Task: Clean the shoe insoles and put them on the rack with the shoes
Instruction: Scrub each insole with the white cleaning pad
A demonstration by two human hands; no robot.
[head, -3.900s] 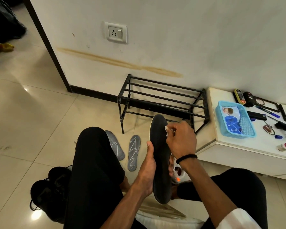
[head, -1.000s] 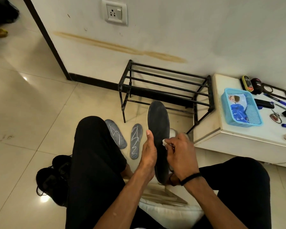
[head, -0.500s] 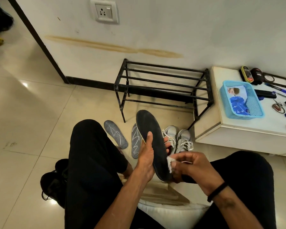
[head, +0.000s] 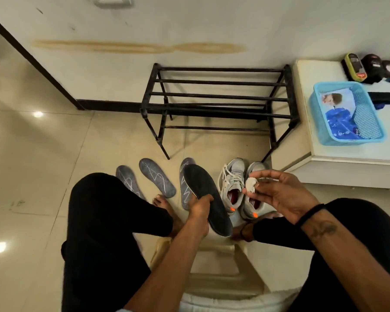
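On the floor tiles left of the held insole [head: 206,199] lie three grey insoles [head: 157,176], unracked. The left hand [head: 199,212] grips the dark insole's left edge, fingers curled round it. The right hand [head: 277,194] has lifted its crumpled wipe [head: 250,185] off, pinched at the fingertips; wiping this one looks done.

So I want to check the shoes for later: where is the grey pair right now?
In the head view, the grey shoes stand side by side on the floor, right of centre, just in front of the black rack and right of the dark insole.
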